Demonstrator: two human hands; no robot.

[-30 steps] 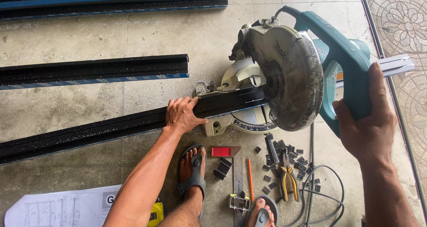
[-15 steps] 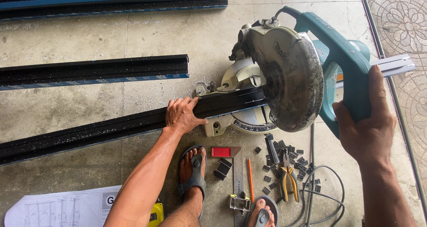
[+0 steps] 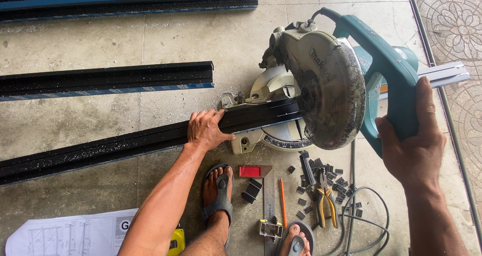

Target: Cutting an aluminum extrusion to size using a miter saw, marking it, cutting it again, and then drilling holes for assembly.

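Seen from the head camera, the left hand lies flat with fingers spread and curled over the long black aluminium channel profile, pressing it down against the fence of the teal and grey mitre saw, which sits on the concrete floor right of centre. The profile runs from the near left edge diagonally up under the saw's dusty round blade guard. The right hand has its fingers wrapped tight about the saw's teal handle at the right. The step in hand looks like a crosscut on the profile, with the head lowered close to the stock; finishing it would call for a steady downward pull while the holding hand stays well left of the blade. A second black profile lies farther off, at left. Nearer, between the sandalled feet, are a red-headed square, an orange pencil, yellow-handled pliers, small black offcuts and a grey cable; a paper drawing lies near left.
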